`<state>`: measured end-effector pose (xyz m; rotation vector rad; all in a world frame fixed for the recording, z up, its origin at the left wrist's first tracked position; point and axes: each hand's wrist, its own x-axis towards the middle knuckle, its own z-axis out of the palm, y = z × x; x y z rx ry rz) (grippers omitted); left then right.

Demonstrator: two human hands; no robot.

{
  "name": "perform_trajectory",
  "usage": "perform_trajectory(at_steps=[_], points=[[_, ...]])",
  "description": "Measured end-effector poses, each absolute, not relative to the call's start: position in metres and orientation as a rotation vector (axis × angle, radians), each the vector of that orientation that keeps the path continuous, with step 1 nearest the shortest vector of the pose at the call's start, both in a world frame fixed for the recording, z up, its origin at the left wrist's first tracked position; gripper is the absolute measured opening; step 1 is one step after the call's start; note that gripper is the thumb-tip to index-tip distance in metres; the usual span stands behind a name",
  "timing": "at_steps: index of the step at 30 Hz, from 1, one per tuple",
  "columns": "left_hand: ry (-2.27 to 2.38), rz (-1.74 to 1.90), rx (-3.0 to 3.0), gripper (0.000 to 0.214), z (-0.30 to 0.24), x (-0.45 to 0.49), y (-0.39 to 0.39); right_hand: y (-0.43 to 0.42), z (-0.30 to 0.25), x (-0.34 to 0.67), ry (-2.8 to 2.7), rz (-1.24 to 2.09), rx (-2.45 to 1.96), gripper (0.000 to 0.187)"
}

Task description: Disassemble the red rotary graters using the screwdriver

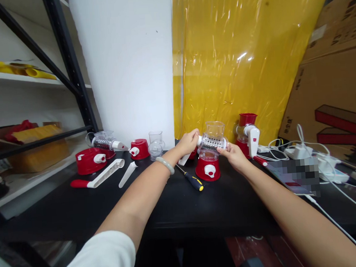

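In front of me a rotary drum grater stands upright on the black table, with a red base (207, 169) and a clear housing (215, 129). A perforated metal drum (213, 144) lies sideways inside the housing. My left hand (188, 143) is closed at the white left end of the drum. On the other side my right hand (234, 157) grips the right end of the housing, its thumb in front. A screwdriver (193, 181) with a dark blue and yellow handle lies left of the base. Behind my left hand, a white and red part is mostly hidden.
Left on the table are a red base (90, 161), a white crank handle (109, 173), a white strip (127, 174), a small red base (139, 149) and a clear hopper (156, 144). Rightward stand another grater (252, 138), a tablet (292, 178) and tangled white cables (325, 161).
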<state>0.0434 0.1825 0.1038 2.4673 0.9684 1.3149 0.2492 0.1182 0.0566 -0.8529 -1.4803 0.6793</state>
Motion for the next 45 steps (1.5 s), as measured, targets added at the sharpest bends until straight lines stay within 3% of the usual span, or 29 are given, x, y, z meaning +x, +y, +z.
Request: perform_trajectory(at_steps=[9, 16, 20, 26, 33, 41, 45], points=[[1.119, 1.508, 2.302, 0.032, 0.090, 0.055, 0.177, 0.118, 0.055, 0.247, -1.429, 0.676, -0.857, 0.054], [0.946, 1.363, 2.374, 0.021, 0.103, 0.047, 0.180, 0.118, 0.056, 0.246, -1.416, 0.671, -0.869, 0.053], [1.035, 1.483, 2.213, 0.023, 0.095, 0.054, 0.177, 0.118, 0.053, 0.247, -1.399, 0.684, -0.872, 0.053], [1.196, 1.628, 1.851, 0.030, 0.110, -0.003, 0.178, 0.120, 0.048, 0.261, -1.319, 0.680, -0.848, 0.053], [0.943, 1.422, 1.848, 0.021, 0.150, -0.024, 0.170, 0.133, 0.057, 0.246, -1.383, 0.771, -0.867, 0.051], [1.002, 1.198, 1.543, 0.049, 0.136, -0.044, 0.154, 0.127, 0.043, 0.269, -1.295, 0.721, -0.918, 0.052], [1.024, 1.128, 1.443, 0.051, 0.124, -0.053, 0.138, 0.135, 0.045, 0.291, -1.229, 0.637, -0.978, 0.057]])
